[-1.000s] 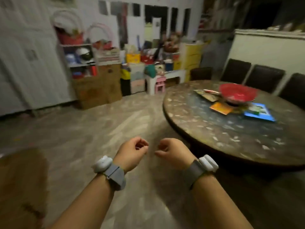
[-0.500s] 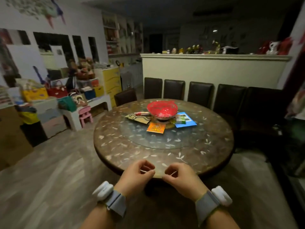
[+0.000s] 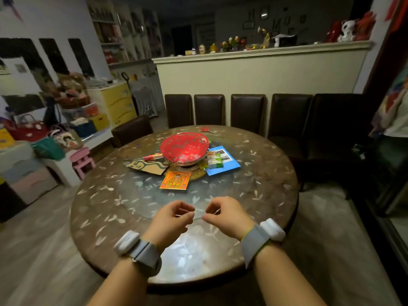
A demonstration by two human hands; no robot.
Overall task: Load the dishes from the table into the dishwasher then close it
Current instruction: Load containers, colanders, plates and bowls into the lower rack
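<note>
Hovering empty above the tabletop point(image 3: 260, 173), left hand point(image 3: 170, 219) and right hand point(image 3: 227, 215) hang loosely curled. Red bowl point(image 3: 184, 146) sits mid-table: likely rigid, slippery; grasp opposite rims.

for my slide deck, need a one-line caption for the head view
Both empty hands, left and right, hover over the round table near a red bowl.

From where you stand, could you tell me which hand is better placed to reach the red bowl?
Neither clearly. The round red patterned bowl sits mid-table, roughly centred between the empty left hand and right hand; perhaps slightly nearer the left.
</note>
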